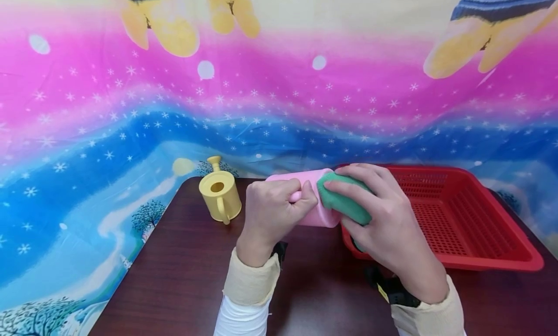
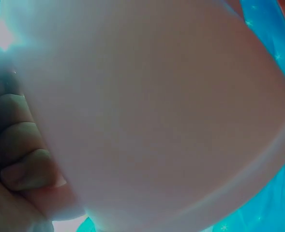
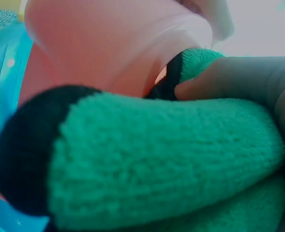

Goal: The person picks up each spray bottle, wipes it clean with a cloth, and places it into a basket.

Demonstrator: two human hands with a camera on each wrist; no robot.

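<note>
A pink mug lies tilted on its side in the air above the table, its mouth facing right in the head view. My left hand grips it by the handle, fingers curled through; the left wrist view is mostly filled by the mug's smooth wall. My right hand holds a folded green cloth against the rim. Black edging shows on the fluffy cloth in the right wrist view, where part of it overlaps the mouth and the thumb bears on it. The mug's inside is mostly hidden.
A yellow watering can stands on the dark wooden table left of my hands. To the right sits a red plastic basket with slotted walls, partly behind my right hand. A printed snow-scene curtain hangs behind the table.
</note>
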